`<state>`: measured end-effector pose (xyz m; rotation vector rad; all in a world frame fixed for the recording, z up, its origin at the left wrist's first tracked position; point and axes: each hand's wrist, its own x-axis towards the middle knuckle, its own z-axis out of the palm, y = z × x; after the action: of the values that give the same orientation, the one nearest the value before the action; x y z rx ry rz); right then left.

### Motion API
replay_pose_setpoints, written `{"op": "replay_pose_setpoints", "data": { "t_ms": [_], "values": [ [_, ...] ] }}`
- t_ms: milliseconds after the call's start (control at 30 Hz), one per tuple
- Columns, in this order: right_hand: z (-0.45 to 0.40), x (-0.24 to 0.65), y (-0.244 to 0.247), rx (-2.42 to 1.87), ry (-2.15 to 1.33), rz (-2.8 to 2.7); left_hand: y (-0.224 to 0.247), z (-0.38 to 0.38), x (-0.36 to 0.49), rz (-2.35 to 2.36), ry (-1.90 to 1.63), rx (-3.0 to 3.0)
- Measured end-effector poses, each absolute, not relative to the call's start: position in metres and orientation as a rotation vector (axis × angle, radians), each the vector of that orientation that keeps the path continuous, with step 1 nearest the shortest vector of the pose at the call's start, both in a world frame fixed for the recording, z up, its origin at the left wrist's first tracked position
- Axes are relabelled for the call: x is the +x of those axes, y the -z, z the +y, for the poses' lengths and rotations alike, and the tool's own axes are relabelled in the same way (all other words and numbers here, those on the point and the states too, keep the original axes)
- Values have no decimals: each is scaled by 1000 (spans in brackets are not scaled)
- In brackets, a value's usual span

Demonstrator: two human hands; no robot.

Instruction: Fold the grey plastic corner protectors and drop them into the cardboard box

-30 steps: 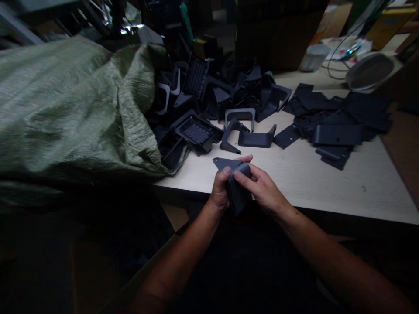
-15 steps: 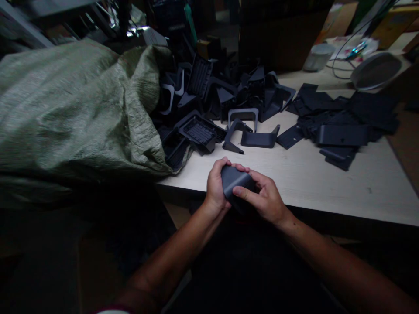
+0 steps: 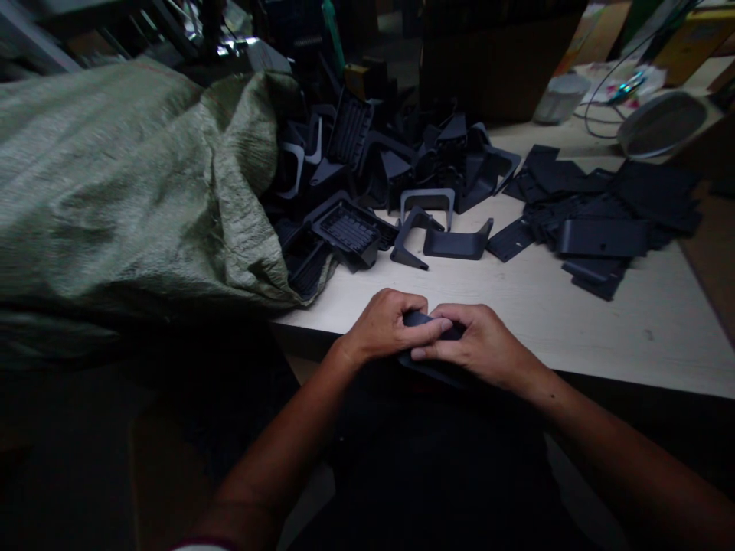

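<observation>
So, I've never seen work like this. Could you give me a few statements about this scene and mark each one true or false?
The left hand and right hand together hold one dark grey moulded plastic part. True.

Both hands wear work gloves. False: they are bare.

A large green woven sack sits at the far right of the view. False: the large green woven sack is at the left, beside a heap of black plastic parts.

Flat black plastic pieces lie on the pale tabletop, right of that heap. True.
</observation>
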<state>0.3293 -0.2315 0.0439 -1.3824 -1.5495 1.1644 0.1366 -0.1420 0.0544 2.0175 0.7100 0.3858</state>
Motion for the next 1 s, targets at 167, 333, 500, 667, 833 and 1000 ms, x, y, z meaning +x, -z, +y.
{"op": "replay_pose_setpoints", "data": {
  "t_ms": [167,333,500,667,833,1000],
  "values": [
    [-231,339,-43,-1443,-872,-1564,-40,-138,137,786,-606,1568],
    [-233,335,-26,-1395,-896,-1315,-31,-146,141,847,-610,1223],
    [-220,336,-28,-1351,-943,-1265,-32,-154,144,858,-658,1058],
    [-195,352,-29,-1350,-1161,-1374,-21,-158,141,844,-632,1079],
    [-187,363,-35,-1457,-662,-1397,-14,-150,136,882,-688,1059],
    [-205,364,-41,-1509,-574,-1165,-17,-143,129,970,-1054,973]
  ]
}}
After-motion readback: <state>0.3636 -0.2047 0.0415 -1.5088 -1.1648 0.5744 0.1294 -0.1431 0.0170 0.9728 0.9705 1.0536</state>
